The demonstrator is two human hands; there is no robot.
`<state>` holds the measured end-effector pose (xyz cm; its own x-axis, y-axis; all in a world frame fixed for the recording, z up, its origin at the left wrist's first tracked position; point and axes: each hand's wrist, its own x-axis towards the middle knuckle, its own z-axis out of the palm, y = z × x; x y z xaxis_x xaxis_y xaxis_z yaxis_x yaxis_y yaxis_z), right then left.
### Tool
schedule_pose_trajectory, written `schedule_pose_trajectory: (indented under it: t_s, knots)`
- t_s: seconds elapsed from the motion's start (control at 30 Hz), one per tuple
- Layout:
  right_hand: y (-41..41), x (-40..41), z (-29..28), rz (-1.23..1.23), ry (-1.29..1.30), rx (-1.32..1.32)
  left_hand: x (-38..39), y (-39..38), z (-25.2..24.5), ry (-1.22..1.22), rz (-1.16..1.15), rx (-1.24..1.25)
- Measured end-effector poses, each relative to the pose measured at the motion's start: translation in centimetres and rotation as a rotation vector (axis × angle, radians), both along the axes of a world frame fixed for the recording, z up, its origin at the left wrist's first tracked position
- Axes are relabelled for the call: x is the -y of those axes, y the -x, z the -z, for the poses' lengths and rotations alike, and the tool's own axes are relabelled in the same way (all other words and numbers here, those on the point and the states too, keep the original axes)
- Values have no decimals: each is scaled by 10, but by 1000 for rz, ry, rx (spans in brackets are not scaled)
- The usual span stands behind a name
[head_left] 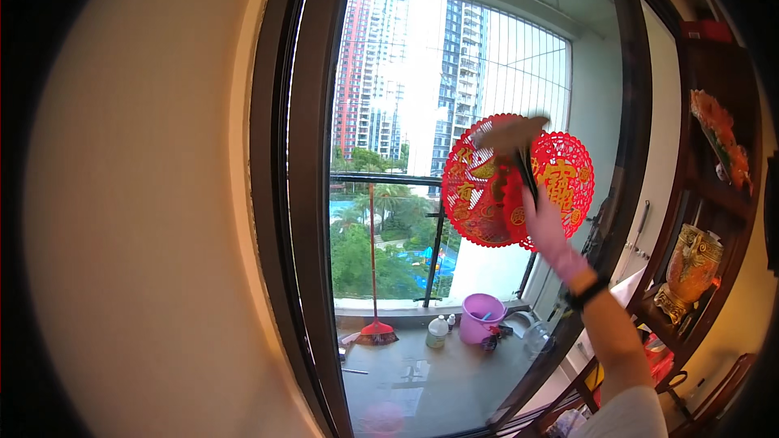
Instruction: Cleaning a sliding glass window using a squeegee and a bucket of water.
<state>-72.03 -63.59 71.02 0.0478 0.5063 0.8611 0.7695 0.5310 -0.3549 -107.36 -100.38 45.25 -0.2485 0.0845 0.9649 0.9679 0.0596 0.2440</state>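
My right hand, in a pink glove, grips the dark handle of a window-washing tool with a brownish, blurred head. The tool is raised in front of a glass door panel, over round red paper-cut decorations with gold characters. A second round decoration overlaps the first at the right. Whether the tool's head touches the glass cannot be told. A dark band circles my right wrist. My left hand is out of view.
Dark door frames border the glass. Beyond it stand a red broom, a purple bucket and a plastic jug. At right, a wooden shelf holds an ornate vase. A plain wall fills the left.
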Motion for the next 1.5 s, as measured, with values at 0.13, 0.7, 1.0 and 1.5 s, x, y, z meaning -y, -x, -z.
schedule_pose_trajectory:
  t_s: [0.13,0.7,1.0,1.5]
  knots:
    - [-45,17,110,202,118,39,0,0,-17,54,7,-49]
    - [110,-8,-67,-83,3,91,18,-13,-22,24,-7,-138]
    - [4,19,277,53,217,-29,25,-12,-34,105,-34,-123]
    - [176,14,-36,-263,5,79,38,-26,-42,125,-58,-168]
